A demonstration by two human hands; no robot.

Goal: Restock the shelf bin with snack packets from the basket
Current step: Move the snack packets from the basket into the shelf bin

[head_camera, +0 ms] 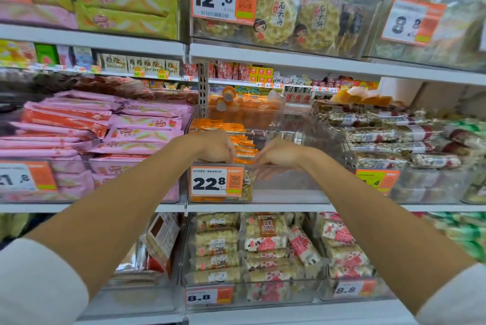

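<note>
A clear plastic shelf bin (289,182) with a 22.8 price tag stands on the middle shelf. Orange snack packets (223,126) fill its left side in a row, while the right side shows bare clear plastic. My left hand (214,147) reaches over the front rim with fingers curled down on the orange packets at the front of the row. My right hand (276,156) is beside it, fingers bent down inside the bin at the same packets. Whether either hand pinches a packet is hidden by the knuckles. No basket is in view.
Pink wafer packs (86,137) fill the bin to the left. Nut bars (394,140) lie in the bin to the right. Round cracker packs (297,19) sit on the shelf above, and puffed-rice bars (263,248) below. Orange jelly cups (244,108) stand behind the bin.
</note>
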